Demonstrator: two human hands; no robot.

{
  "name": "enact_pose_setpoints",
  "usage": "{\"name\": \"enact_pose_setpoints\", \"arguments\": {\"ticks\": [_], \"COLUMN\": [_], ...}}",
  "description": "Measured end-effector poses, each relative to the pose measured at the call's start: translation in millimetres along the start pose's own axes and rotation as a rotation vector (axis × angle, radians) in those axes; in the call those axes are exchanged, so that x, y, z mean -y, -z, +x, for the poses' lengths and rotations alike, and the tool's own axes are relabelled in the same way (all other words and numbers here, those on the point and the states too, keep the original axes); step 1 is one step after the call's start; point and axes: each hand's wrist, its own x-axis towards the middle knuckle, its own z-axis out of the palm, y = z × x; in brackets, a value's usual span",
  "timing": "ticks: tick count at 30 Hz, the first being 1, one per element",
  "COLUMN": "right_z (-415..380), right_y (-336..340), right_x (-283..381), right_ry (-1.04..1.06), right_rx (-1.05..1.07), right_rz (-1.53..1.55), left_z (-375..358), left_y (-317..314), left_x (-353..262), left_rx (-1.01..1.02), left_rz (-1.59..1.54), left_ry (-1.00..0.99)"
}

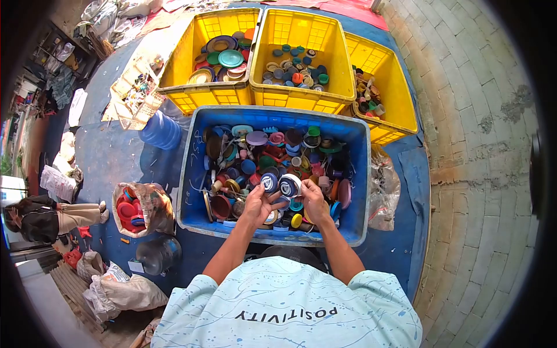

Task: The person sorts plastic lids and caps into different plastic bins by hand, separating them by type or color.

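Both hands are up over the blue crate (361, 174), and each one has a round lid. The left lid (268, 183) looks dark blue with a pale printed emblem; the right lid (290, 185) has a dark face, a pale emblem and a broad white rim. Printed faces are up towards the camera, the right one tipped so its white side shows along the right edge. They're round, so there's no clear long axis across either face; the emblems' exact heading is too small to read.

Side by side they go, very close, and whether the edges touch I can't tell. The left hand (259, 203) has its grip clamped on the left lid, thumb at its edge, other fingers stretched to the right. The right hand (314, 200) has its grip closed on the right lid at the white rim.

Below them, it's a colourful jumble of caps and lids (248, 167) filling the crate. Beyond its far side, three yellow crates (304, 100) hold more. Over to the left: a blue bottle (161, 130), an open sack (152, 211) with red pieces inside, and a clear bottle (158, 255) on its side. A clear plastic bag (383, 194) lies off to the right.
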Motion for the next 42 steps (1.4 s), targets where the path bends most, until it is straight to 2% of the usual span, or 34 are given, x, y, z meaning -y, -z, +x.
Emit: {"name": "enact_pose_setpoints", "arguments": {"ticks": [5, 8, 12, 15, 18, 19, 23, 26, 35, 42], "right_z": [-14, -18, -25, -20, -23, -21, -18, -12, -3, -4], "right_y": [-21, -35, -56, -54, -53, -50, -60, -59, -65, -58], "right_x": [0, 0, 10, 2, 8, 6, 4, -11, -17, -7], "right_ry": [0.25, 0.499, 0.442, 0.528, 0.222, 0.176, 0.116, 0.052, 0.024, 0.065], "right_rx": [0.095, 0.009, -0.154, -0.182, -0.137, -0.104, -0.116, -0.204, -0.274, -0.235], "right_rz": [-0.393, -0.845, -0.845, -0.86, -0.533, -0.507, -0.328, -0.34, 0.111, 0.231], "left_z": [4, 4, -1, -3, 3, 4, 0, 3, 10, 17], "left_y": [1, 7, 3, -3, 5, 7, 3, 10, 15, 10], "left_x": [2, 1, -4, -3, 0, -1, -8, -12, -30, -45], "left_rx": [-0.002, 0.018, 0.043, 0.006, -0.061, -0.081, -0.159, -0.102, -0.005, -0.015], "left_rz": [0.076, 0.048, 0.053, 0.078, 0.155, 0.151, 0.201, 0.216, 0.16, 0.106], "left_ry": [-0.014, 0.015, 0.045, -0.006, -0.082, -0.091, -0.108, -0.143, -0.06, -0.002]}}
